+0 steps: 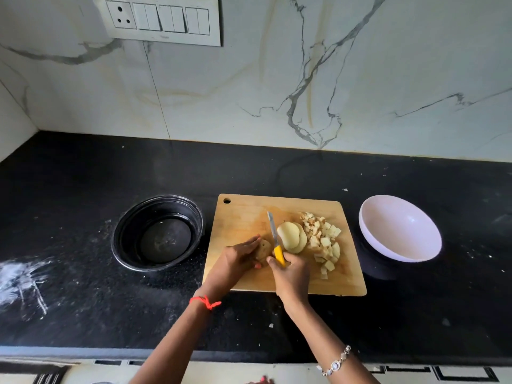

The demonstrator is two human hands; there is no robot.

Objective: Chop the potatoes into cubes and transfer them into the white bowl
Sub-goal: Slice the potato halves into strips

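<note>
On the wooden cutting board (pixel 243 214) my left hand (pixel 238 257) holds a brown-skinned potato piece (pixel 263 249) down. My right hand (pixel 291 273) grips the yellow handle of a knife (pixel 274 236), its blade standing on the board just right of that piece. Two pale potato slices (pixel 292 236) lie stacked to the right of the blade. Beyond them sits a pile of potato cubes (pixel 322 239). The white bowl (pixel 399 228) stands to the right of the board, with nothing in it.
A black round bowl (pixel 158 232) sits on the black counter left of the board. White powder smears (pixel 22 281) mark the counter's left side. A marble wall with a switch panel (pixel 163 19) rises behind.
</note>
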